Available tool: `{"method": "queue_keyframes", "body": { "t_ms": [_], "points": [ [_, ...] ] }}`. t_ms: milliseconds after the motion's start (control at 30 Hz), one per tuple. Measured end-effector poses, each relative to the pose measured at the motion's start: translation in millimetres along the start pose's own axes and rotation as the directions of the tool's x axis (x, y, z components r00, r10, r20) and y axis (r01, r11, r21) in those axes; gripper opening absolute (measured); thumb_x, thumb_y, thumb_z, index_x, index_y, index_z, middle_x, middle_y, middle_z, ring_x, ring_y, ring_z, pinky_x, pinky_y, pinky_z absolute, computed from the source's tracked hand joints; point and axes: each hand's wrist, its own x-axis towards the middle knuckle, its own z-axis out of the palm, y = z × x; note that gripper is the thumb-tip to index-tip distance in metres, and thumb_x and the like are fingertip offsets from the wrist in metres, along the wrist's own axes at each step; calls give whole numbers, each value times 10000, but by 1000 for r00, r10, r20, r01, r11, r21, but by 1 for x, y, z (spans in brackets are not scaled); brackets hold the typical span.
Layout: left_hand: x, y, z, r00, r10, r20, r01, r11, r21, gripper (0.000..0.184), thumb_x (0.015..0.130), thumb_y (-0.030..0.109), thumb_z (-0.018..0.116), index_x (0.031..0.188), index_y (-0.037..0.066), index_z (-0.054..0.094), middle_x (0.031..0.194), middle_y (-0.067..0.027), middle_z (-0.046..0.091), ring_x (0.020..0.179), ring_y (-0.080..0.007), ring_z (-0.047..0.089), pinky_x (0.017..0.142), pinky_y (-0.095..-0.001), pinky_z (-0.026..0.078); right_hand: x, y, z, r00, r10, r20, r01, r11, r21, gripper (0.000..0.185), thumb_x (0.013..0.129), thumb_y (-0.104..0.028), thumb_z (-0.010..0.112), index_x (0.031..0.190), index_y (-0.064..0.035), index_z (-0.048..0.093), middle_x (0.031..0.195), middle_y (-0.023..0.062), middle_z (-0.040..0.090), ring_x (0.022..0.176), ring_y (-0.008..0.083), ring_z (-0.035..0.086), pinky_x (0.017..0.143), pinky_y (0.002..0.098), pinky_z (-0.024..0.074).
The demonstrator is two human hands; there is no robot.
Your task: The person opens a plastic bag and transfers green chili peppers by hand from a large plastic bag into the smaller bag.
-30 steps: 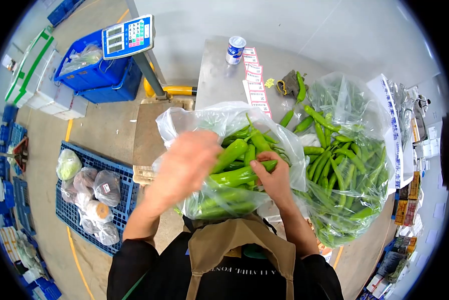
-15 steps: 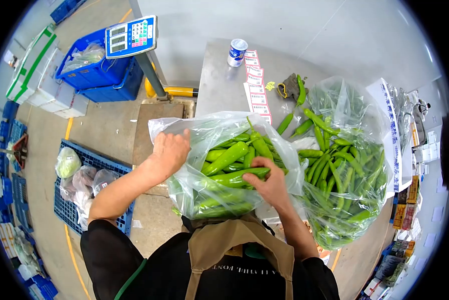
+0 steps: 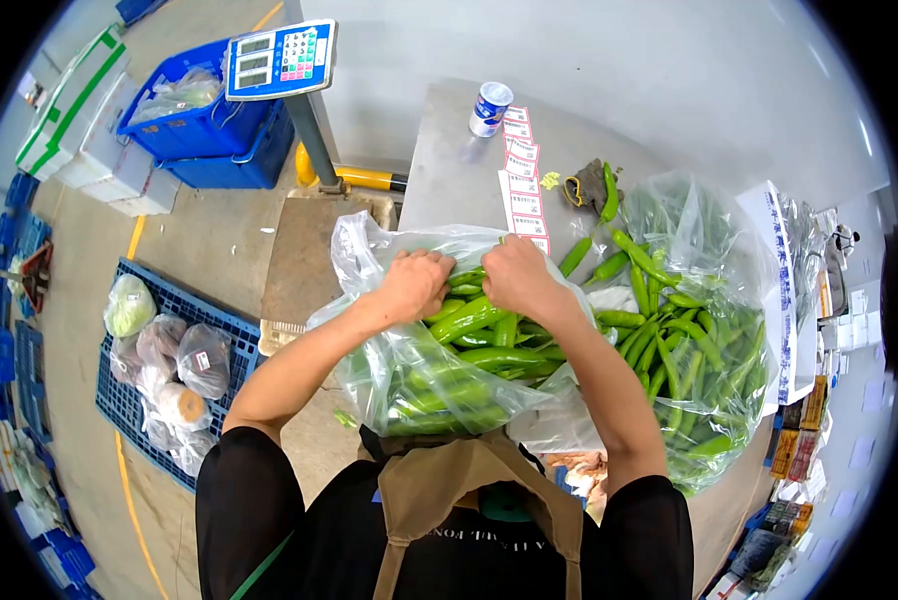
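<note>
Long green peppers fill a clear plastic bag lying open in front of me. At the bag's far left rim, my left hand is closed with its fingers curled over the plastic. My right hand is closed at the far rim too, just right of the left one, above the peppers; its fingertips are partly hidden. To the right, a second clear bag holds more green peppers, some spilling from its mouth.
A metal table carries a blue-white can, a strip of labels and a dark glove with a pepper on it. Left stand a scale display, blue crates and a blue pallet with bagged produce.
My left hand has moved right along the bag's rim. My right hand has left the pepper it was touching and moved up to the far rim. The bag's left side has folded inward.
</note>
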Motion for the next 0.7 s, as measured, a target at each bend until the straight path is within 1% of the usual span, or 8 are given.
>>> {"method": "queue_keyframes", "body": {
  "t_ms": [100,133,233,333,467,600,667,700],
  "points": [
    [6,-19,4,992,118,42,-104,964,-245,343,771,131,599,1075,-13,535,924,-212,603,891,-377,576,800,-448,440,14,6,2,1000,3,14,-5,994,108,95,637,-116,612,659,-28,639,706,159,623,759,339,591,716,430,461],
    [4,-21,3,995,79,61,-55,946,-319,352,779,130,594,1091,-22,534,935,-223,604,890,-379,579,804,-437,443,13,10,5,999,24,28,-29,986,162,106,639,-116,607,669,-21,643,716,173,626,759,348,598,712,439,468],
    [-1,-13,-16,993,12,119,48,870,-490,382,801,133,580,1136,-43,526,969,-248,608,901,-376,591,816,-411,451,19,23,-5,993,44,110,-93,865,494,184,680,-160,607,755,2,650,756,198,623,780,339,615,741,425,477],
    [-3,-15,-14,993,-6,118,72,826,-559,405,809,143,574,1162,-47,519,999,-252,609,926,-354,602,823,-391,458,22,22,-2,987,42,153,-102,907,409,205,684,-159,591,798,1,653,792,202,632,794,348,611,748,421,479],
    [-6,-5,-17,994,-50,93,94,819,-567,389,793,111,606,1149,-33,538,1000,-223,622,903,-304,617,801,-358,469,21,12,-5,986,18,167,-74,939,335,175,652,-133,581,761,-14,648,802,208,640,810,365,616,740,431,482],
    [-11,2,-22,998,-53,37,65,799,-598,400,767,74,639,1147,-10,544,1014,-186,631,892,-279,618,795,-353,471,8,5,-16,991,13,133,-72,893,445,235,667,-115,617,870,2,634,849,201,639,844,364,605,765,427,472],
    [-15,6,-26,997,-64,36,73,801,-594,405,762,68,644,1149,0,547,1023,-176,633,890,-271,617,795,-347,472,-1,7,-18,991,30,131,-97,831,548,270,658,-106,603,894,23,631,869,201,648,865,339,625,783,392,487],
    [-15,6,-25,993,-92,73,118,771,-626,398,762,79,659,1139,12,549,1028,-135,638,946,-227,592,851,-339,449,-4,10,-15,993,32,118,-96,801,590,280,655,-101,598,902,29,631,876,201,650,875,330,630,788,383,490]
  ]
}}
